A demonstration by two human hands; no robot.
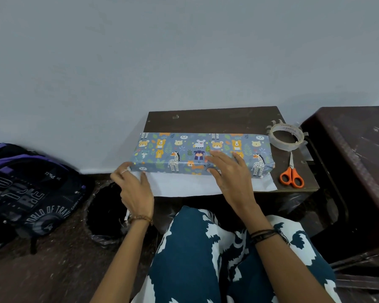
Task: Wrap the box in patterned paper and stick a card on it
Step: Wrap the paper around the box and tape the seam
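Fingers of the right hand (229,171) lie spread and flat on top of the box (201,153), near its middle and toward the near edge, pressing down and gripping nothing. Over at the box's left end the left hand (132,186) has its fingers curled loosely around the near corner, thumb resting on the white flap of paper (184,184) that sticks out toward the person; whether it pinches the paper or merely steadies it I cannot tell. The box lies lengthwise across a small dark table (217,120), its far side close to the table's middle, its right end just beside a roll of clear tape (286,136) and near orange-handled scissors (291,171). Both ends of the box are hard to read: the left end is covered by the hand, and the right end turns away from view. No card can be made out on the table. The box's upper faces are covered in blue-grey paper printed with cartoon animals, giraffes, bears, a mouse, with green leaves between them, and the wrap sits smooth and tight. The white underside shows only on the near flap, which hangs over the table's front edge. A dark backpack (29,193) sits on the floor to the left.
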